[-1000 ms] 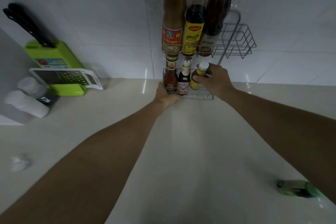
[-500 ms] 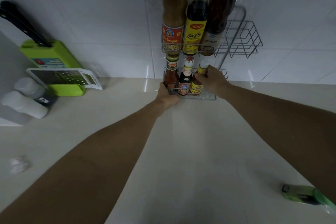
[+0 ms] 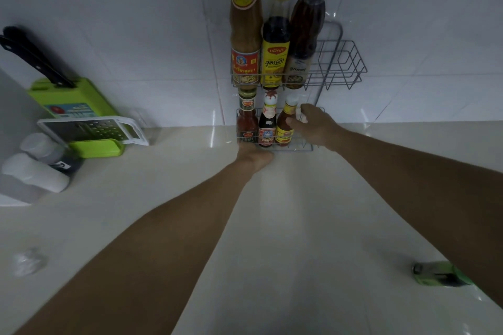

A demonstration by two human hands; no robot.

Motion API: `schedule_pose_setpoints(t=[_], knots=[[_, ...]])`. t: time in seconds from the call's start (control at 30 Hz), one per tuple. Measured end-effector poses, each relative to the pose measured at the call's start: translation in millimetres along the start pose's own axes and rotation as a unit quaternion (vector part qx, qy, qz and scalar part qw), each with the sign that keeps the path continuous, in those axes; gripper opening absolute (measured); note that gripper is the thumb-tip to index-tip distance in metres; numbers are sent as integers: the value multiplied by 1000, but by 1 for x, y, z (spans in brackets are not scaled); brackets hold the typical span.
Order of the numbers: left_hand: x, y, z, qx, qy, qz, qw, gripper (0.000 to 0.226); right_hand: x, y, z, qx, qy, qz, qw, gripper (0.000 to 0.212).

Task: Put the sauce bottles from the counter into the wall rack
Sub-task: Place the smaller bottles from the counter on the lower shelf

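Note:
A wire wall rack (image 3: 351, 62) hangs on the white tiles. Its upper tier holds three tall sauce bottles (image 3: 275, 57). In the lower tier stand a red sauce bottle (image 3: 247, 122), a dark bottle with a red label (image 3: 268, 125) and a yellow-labelled bottle (image 3: 284, 128), all upright. My right hand (image 3: 315, 128) is just right of the yellow-labelled bottle with its fingers apart; only the thumb touches it. My left hand (image 3: 253, 155) is against the lower tier's front bottom edge, its fingers hidden under the wire. A green bottle (image 3: 441, 276) lies on the counter, near right, partly behind my right forearm.
A green knife block (image 3: 76, 106) with black handles leans on the wall at far left, a white grater (image 3: 89, 129) across it. White containers (image 3: 35, 171) lie beside them. A crumpled clear wrapper (image 3: 28, 261) sits near left. The upper tier's right half holds nothing.
The yellow-labelled bottle went down into the lower tier beside the other two. My right hand has slid off its neck to the right and loosened. The left hand stayed at the rack.

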State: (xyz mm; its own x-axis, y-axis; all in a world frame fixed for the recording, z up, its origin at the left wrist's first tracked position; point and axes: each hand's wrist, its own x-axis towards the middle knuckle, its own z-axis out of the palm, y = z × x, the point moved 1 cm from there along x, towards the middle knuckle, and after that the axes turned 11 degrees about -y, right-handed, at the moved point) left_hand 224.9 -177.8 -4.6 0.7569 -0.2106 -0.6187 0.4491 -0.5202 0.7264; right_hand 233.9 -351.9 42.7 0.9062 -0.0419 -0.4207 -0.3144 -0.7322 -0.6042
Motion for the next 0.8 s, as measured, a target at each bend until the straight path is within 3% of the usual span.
schedule_pose_setpoints(t=[0.13, 0.27, 0.53, 0.73, 0.8], knots=[[-19, 6, 33, 23, -73, -4, 997, 76, -36, 13, -17, -32, 21, 3, 999, 74], [-43, 20, 83, 80, -172, 58, 980, 78, -82, 44, -35, -52, 47, 28, 997, 65], [-86, 19, 205, 208, -366, 151, 894, 83, -207, 123, -65, -80, 118, 112, 983, 57], [-113, 7, 280, 274, -422, 206, 839, 99, -281, 178, -64, -129, 129, 202, 962, 64], [-120, 5, 300, 275, -438, 214, 829, 96, -295, 195, -56, -124, 109, 227, 960, 68]])
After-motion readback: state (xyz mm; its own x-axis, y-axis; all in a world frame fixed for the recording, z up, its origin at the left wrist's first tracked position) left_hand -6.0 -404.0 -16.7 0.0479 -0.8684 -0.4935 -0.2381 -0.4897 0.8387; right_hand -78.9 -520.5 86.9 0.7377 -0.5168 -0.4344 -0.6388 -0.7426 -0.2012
